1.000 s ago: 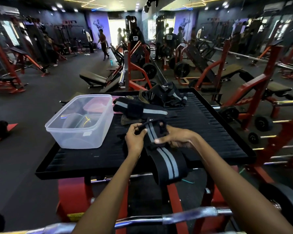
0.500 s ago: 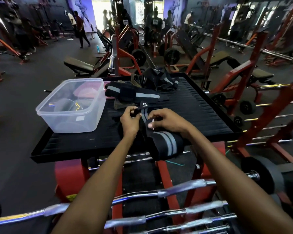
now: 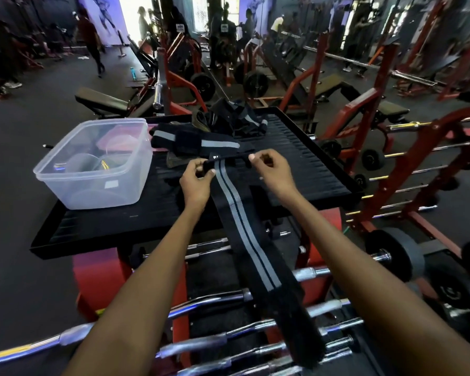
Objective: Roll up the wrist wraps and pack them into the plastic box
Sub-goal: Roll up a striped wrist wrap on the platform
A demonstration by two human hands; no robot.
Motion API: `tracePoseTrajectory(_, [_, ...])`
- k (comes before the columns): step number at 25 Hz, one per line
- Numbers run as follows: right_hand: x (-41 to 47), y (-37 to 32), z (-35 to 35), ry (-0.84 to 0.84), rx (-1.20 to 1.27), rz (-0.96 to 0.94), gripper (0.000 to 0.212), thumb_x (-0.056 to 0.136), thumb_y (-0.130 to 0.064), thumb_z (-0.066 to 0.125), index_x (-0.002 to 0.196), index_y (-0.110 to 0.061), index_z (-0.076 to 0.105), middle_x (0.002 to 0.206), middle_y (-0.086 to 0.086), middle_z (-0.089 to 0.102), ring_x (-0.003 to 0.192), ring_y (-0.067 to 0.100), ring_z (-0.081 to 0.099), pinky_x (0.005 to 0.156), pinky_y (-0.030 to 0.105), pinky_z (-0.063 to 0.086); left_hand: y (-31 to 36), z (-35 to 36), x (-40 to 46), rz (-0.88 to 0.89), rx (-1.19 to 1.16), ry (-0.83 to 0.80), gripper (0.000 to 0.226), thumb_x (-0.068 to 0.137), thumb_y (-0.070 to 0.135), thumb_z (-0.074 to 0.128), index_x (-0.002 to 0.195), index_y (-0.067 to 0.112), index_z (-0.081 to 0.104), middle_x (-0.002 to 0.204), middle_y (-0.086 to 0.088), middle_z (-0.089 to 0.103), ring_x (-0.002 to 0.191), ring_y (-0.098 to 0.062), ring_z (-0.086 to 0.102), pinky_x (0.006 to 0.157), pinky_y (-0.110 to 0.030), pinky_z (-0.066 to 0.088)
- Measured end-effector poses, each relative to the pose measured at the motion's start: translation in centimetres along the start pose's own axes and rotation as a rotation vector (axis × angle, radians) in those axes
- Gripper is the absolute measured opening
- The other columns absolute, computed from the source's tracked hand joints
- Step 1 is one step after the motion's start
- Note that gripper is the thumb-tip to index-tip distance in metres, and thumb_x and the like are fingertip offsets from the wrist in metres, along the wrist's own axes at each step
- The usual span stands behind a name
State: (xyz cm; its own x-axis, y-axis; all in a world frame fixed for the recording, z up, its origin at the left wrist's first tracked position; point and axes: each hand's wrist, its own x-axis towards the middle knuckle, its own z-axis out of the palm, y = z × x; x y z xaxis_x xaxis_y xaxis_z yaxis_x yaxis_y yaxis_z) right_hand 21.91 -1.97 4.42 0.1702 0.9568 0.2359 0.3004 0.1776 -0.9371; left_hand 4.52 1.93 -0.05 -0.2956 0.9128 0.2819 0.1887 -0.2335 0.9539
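Observation:
A long black wrist wrap [image 3: 244, 234] with two grey stripes lies unrolled, its far end on the black ribbed platform [image 3: 310, 169] and its near end hanging over the front edge toward me. My left hand [image 3: 197, 180] pinches the far end's left corner. My right hand [image 3: 272, 169] pinches the thin black strap at that end, stretched to the right. A clear plastic box [image 3: 95, 164] stands on the platform's left side. Behind my hands lies another black wrap [image 3: 198, 142] with a grey stripe, and a heap of more wraps [image 3: 228, 120] sits at the platform's far edge.
The platform rests on a red stand [image 3: 98, 270]. Chrome barbells [image 3: 201, 305] lie on racks below and in front of me. Red benches and weight racks [image 3: 350, 109] crowd the right and back. People stand and walk in the gym's far part.
The folded wrap has come open and now hangs full length over the platform's front edge. My hands have moved apart, stretching the strap between them. The camera has tilted further down.

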Motion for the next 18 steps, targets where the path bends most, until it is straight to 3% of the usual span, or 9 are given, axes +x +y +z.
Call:
tracePoseTrajectory(1, [0.9,0.4,0.5,0.049,-0.070,-0.005,0.027,0.088,-0.039,0.060,0.100,-0.015,0.059,0.099,0.005,0.059,0.085,0.013,0.057,0.071,0.022,0.044,0.0,0.0,0.0,0.001,-0.001,-0.006,0.025,0.080,0.005,0.068,0.103,0.011,0.062,0.093,-0.004,0.059,0.087,-0.013,0.057,0.082,-0.026,0.051])
tracePoseTrajectory(3, [2.3,0.5,1.4,-0.013,-0.079,0.063,0.041,0.090,-0.048,0.054,0.113,-0.014,0.056,0.111,0.006,0.056,0.093,0.012,0.055,0.072,0.017,0.042,0.0,0.1,-0.2,0.018,0.004,-0.026,0.025,0.080,0.004,0.068,0.103,0.011,0.061,0.094,-0.004,0.060,0.086,-0.011,0.056,0.079,-0.019,0.049])
tracePoseTrajectory(7, [3.5,-0.4,2.1,-0.399,0.062,0.319,0.057,0.091,-0.059,0.042,0.129,-0.018,0.054,0.113,-0.006,0.058,0.093,0.008,0.055,0.080,0.027,0.047,0.6,0.2,-0.4,0.082,0.019,-0.061,0.024,0.078,-0.001,0.067,0.095,0.013,0.059,0.087,0.006,0.057,0.078,0.002,0.051,0.070,-0.006,0.044])
tracePoseTrajectory(8, [3.6,-0.3,2.0,-0.480,0.093,0.365,0.054,0.090,-0.056,0.046,0.128,-0.020,0.055,0.115,-0.005,0.061,0.086,0.007,0.058,0.072,0.024,0.049,0.6,0.2,-0.4,0.087,0.019,-0.061,0.024,0.078,-0.003,0.067,0.093,0.014,0.059,0.085,0.007,0.058,0.077,0.005,0.052,0.071,-0.007,0.044])
tracePoseTrajectory(10, [3.8,-0.2,1.8,-0.577,0.212,0.404,0.040,0.091,-0.041,0.055,0.120,-0.013,0.060,0.100,-0.001,0.066,0.055,0.001,0.058,0.048,0.017,0.046,0.4,0.1,-0.4,0.080,0.028,-0.061,0.024,0.078,-0.007,0.064,0.092,0.012,0.059,0.087,0.006,0.060,0.076,0.010,0.055,0.074,-0.008,0.046])
tracePoseTrajectory(11, [4.1,-0.1,1.7,-0.596,0.260,0.400,0.033,0.092,-0.032,0.056,0.116,-0.010,0.061,0.092,-0.001,0.065,0.046,0.000,0.056,0.043,0.015,0.045,0.4,0.2,-0.3,0.057,0.044,-0.048,0.024,0.080,-0.008,0.061,0.093,0.012,0.060,0.090,0.003,0.061,0.078,0.009,0.056,0.075,-0.009,0.046])
tracePoseTrajectory(14, [5.2,0.5,1.7,-0.557,0.339,0.345,0.015,0.091,-0.019,0.060,0.101,-0.007,0.063,0.085,0.001,0.064,0.053,0.000,0.060,0.048,0.016,0.050,1.0,0.5,0.1,-0.120,-0.181,-0.038,0.024,0.091,0.001,0.043,0.091,0.015,0.063,0.088,-0.004,0.060,0.075,-0.008,0.055,0.068,-0.021,0.047])
tracePoseTrajectory(16, [5.9,1.0,2.0,-0.457,0.259,0.224,0.010,0.090,-0.014,0.061,0.096,-0.006,0.064,0.077,0.000,0.061,0.050,-0.003,0.055,0.042,0.013,0.042,1.6,1.1,0.5,-0.248,-0.345,-0.025,0.024,0.096,0.016,0.040,0.093,0.016,0.063,0.089,-0.007,0.062,0.074,-0.015,0.057,0.066,-0.024,0.047])
tracePoseTrajectory(18, [6.4,1.6,2.5,-0.338,0.137,0.075,0.009,0.089,-0.011,0.062,0.096,-0.006,0.064,0.080,-0.001,0.060,0.064,0.001,0.056,0.054,0.013,0.043,1.8,2.0,0.6,-0.281,-0.209,-0.056,0.022,0.094,0.026,0.050,0.105,0.011,0.063,0.100,-0.008,0.064,0.083,-0.016,0.061,0.072,-0.022,0.049])
